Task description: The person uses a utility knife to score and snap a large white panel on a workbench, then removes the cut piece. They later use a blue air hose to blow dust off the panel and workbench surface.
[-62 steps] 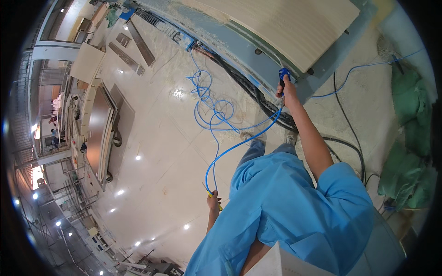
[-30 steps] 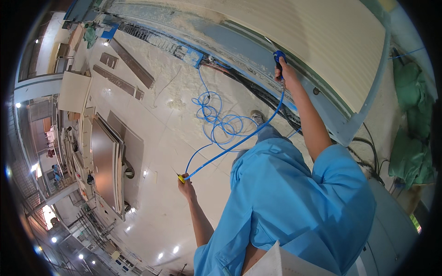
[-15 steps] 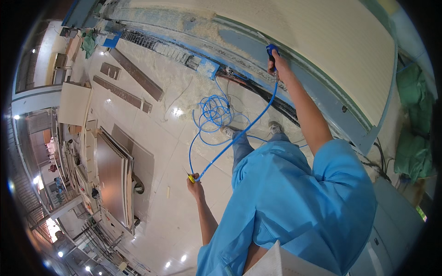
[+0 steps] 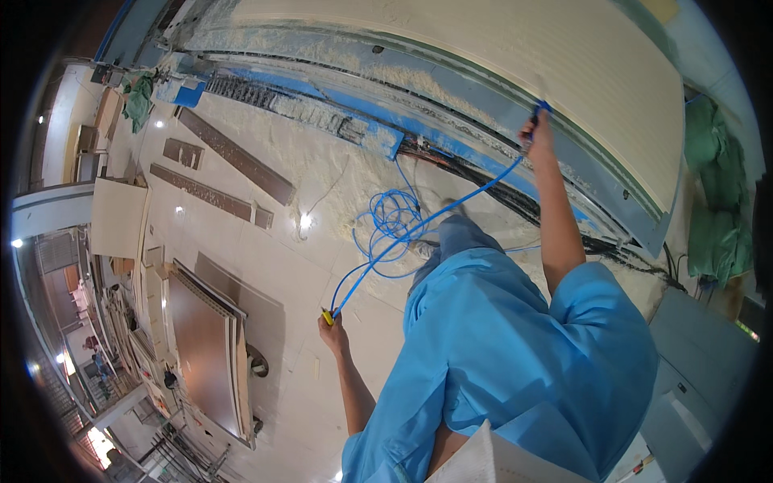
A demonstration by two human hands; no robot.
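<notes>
Workshop: pale tile floor point(image 4: 306, 266), boards point(image 4: 205, 346) on L. R hand point(image 4: 541, 138) grips blue gun point(image 4: 540, 110) at dusty machine's point(image 4: 586, 167) edge; L hand point(image 4: 333, 332) holds hose point(image 4: 483, 187) & yellow tool point(image 4: 327, 316).

From my end I couldn't see most of the blue air gun's point(image 4: 543, 105) grip, because the right hand point(image 4: 539, 137) was wrapped round it; just beyond those fingers the nozzle point(image 4: 539, 87) blurred into the cream panel point(image 4: 451, 40), which ran out past the upper edge. The left hand point(image 4: 332, 332) covered part of a yellow tool point(image 4: 327, 316), too small for me to identify. Well left of its fingers, the background clutter point(image 4: 95, 350) was too tiny to make out.
</notes>
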